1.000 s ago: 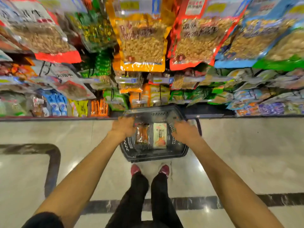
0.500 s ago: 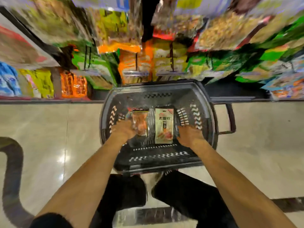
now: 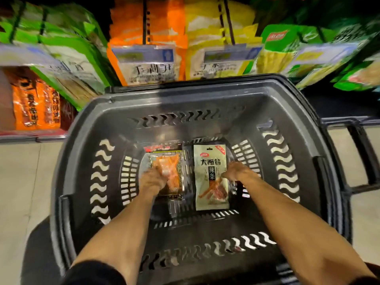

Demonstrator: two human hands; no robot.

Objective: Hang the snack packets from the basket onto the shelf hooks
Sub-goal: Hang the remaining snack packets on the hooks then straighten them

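Note:
A dark grey plastic basket [image 3: 195,89] fills the view, and two snack packets lie flat on its bottom. The left one is a clear packet of orange strips [image 3: 171,159]. My left hand [image 3: 152,179] rests on its lower half with the fingers curled over it. The right one is a white packet [image 3: 209,190] with black characters. My right hand [image 3: 236,171] is at that packet's right edge, fingertips pinched on it. Just beyond the basket, hanging orange packets [image 3: 164,27] and yellow packets [image 3: 205,27] fill the shelf hooks [image 3: 145,21].
Green packets [image 3: 67,48] hang at the left and more green ones [image 3: 287,44] at the right, with price tags [image 3: 144,55] in front. The basket's handle [image 3: 362,153] sticks out to the right. The basket stands on a beige tiled floor [image 3: 24,182].
The view has dropped much closer to the basket. Both hands went from the basket's rim down to its bottom and onto the two packets.

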